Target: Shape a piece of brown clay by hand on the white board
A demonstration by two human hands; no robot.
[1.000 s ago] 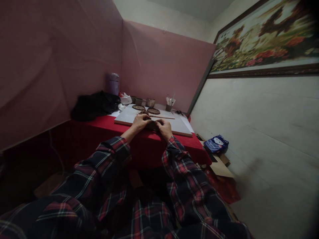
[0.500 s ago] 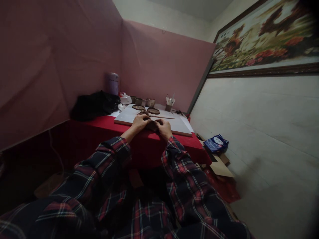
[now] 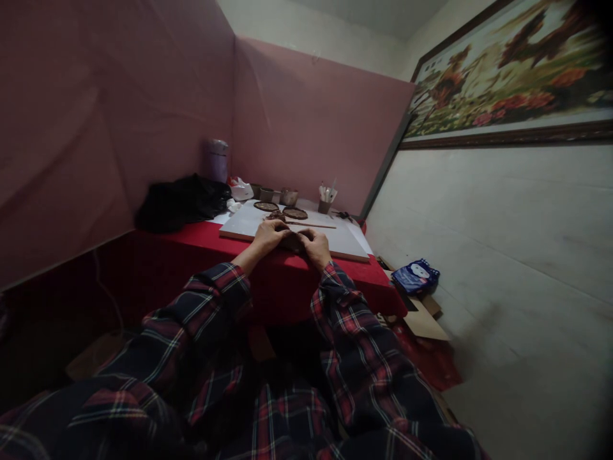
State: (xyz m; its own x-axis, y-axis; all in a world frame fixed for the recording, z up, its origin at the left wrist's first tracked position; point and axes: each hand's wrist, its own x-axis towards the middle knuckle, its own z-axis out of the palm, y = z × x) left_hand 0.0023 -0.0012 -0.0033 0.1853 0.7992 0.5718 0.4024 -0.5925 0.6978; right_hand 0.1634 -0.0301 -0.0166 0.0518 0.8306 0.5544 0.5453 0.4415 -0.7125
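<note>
Between my two hands, at the near edge of a pale board (image 3: pixel 238 225), is a dark brown piece that looks like clay (image 3: pixel 291 242). My left hand (image 3: pixel 269 235) grips its left side, fingers curled over the top. On the right side my right hand (image 3: pixel 314 245) pinches it with bent fingers. Its underside and much of its shape are hidden by the hands and dim light. Just beyond, a brown lump (image 3: pixel 276 217) lies on the board beside a thin wooden stick (image 3: pixel 313 225). Two flat brown discs (image 3: pixel 266 206) with darker rims rest farther back.
Small pots (image 3: pixel 267 195) and a cup of tools (image 3: pixel 324 206) line the back of the red-covered table (image 3: pixel 191 236). A black bag (image 3: pixel 182 201) and a purple bottle (image 3: pixel 218 161) stand at left. A blue packet (image 3: pixel 416 276) lies by the right wall.
Both hands stay on the brown piece in nearly the same place. Only slight finger movement shows; the objects on the board have not moved.
</note>
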